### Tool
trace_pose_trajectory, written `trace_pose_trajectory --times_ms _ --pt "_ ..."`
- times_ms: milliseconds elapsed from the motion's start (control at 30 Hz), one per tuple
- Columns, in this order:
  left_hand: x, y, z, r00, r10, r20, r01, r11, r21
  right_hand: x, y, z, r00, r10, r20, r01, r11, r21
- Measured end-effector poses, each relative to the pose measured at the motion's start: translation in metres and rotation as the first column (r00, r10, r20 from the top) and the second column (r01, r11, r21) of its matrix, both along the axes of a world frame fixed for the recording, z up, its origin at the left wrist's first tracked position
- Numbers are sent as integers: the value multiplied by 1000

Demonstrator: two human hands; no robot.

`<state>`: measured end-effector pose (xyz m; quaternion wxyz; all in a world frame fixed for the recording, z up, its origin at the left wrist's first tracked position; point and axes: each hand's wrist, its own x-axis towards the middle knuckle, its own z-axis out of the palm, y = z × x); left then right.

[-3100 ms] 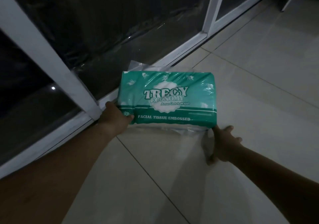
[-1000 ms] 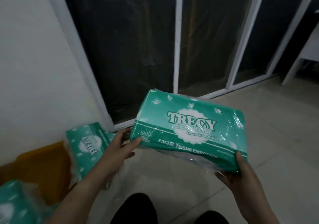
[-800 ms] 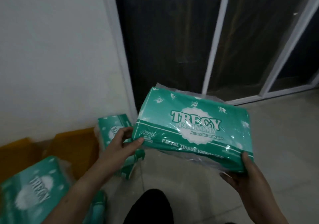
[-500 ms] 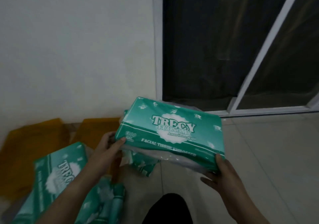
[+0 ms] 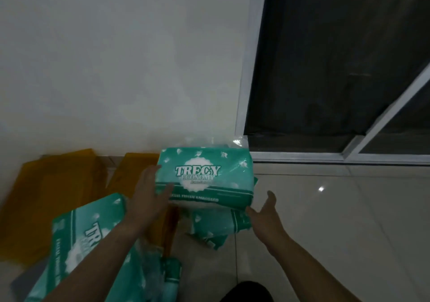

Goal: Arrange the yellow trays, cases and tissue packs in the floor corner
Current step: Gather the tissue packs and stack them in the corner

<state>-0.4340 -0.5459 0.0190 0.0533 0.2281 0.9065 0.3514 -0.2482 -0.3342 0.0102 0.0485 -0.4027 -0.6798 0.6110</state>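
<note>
A green Trecy tissue pack (image 5: 209, 176) lies flat on top of another green pack (image 5: 216, 228) on the floor, close to where the white wall meets the window frame. My left hand (image 5: 151, 193) rests against its left end with fingers spread, not gripping. My right hand (image 5: 265, 209) is open just off its lower right corner, not touching it. A third tissue pack (image 5: 86, 243) lies lower left, partly under my left forearm. Two yellow trays (image 5: 53, 197) (image 5: 136, 170) lean along the wall base behind it.
White wall (image 5: 116, 69) fills the left; a dark glass door with a white frame (image 5: 244, 92) and floor track (image 5: 302, 156) is on the right. Bare glossy tile floor (image 5: 337, 220) stretches right. My dark-clothed knee (image 5: 246, 293) shows at the bottom edge. More wrapped green packaging (image 5: 172, 276) lies nearby.
I carried the pack from the window side to the corner and lowered it onto another pack. Both hands have loosened; the right hand has come off it.
</note>
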Motion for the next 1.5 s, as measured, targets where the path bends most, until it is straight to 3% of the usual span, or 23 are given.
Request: trace_pose_trajectory --times_ms 100,233,400,733,1033,1267,1500 --pt "5 15 -15 979 -191 65 202 941 -271 -14 1 -8 978 209 4 -205 952 227" --pt "11 23 -31 948 -251 196 313 847 -430 -29 -3 -15 908 404 112 -419 878 231" --pt "11 22 -29 956 -263 132 295 848 -441 -28 -8 -12 898 414 150 -440 862 252" --pt "88 37 29 976 -197 95 209 967 -147 51 12 36 929 365 55 -368 902 228" --pt "175 28 63 971 -235 49 238 968 -75 129 5 89 919 393 17 -379 873 307" --pt "220 -60 77 969 -246 30 248 965 -82 150 -83 101 908 408 -101 -381 900 211" --pt "227 -176 74 996 -58 66 68 985 -157 122 -183 89 806 592 -11 -572 783 245"
